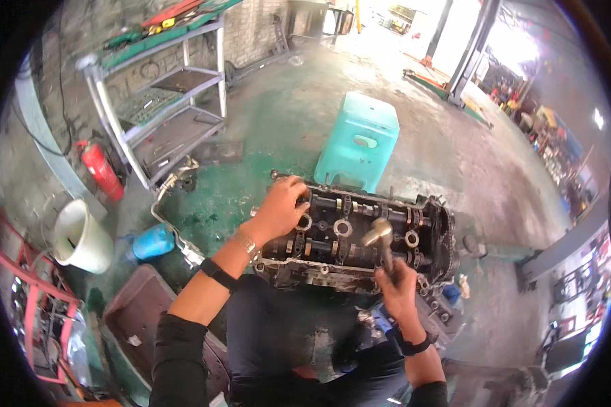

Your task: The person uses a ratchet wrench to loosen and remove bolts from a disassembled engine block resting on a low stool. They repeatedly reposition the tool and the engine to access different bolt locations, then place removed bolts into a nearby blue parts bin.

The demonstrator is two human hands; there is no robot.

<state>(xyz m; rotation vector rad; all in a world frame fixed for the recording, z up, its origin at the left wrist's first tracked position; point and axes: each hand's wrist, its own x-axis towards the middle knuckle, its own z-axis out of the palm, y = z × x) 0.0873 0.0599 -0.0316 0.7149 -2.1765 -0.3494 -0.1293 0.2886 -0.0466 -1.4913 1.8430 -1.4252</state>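
Note:
An engine cylinder head with its camshafts exposed lies across the middle, in front of my knees. My right hand is wrapped round the handle of a hammer. The hammer's dull gold head is raised over the right half of the cylinder head; I cannot tell whether it touches anything. At the left end, my left hand reaches down onto the camshaft area with its fingers curled and close together. What its fingertips grip, if anything, is hidden.
A turquoise plastic stool stands just beyond the cylinder head. To the left are a metal shelf cart, a red fire extinguisher, a pale bucket, a blue bottle and a brown tray. A lift post rises far right.

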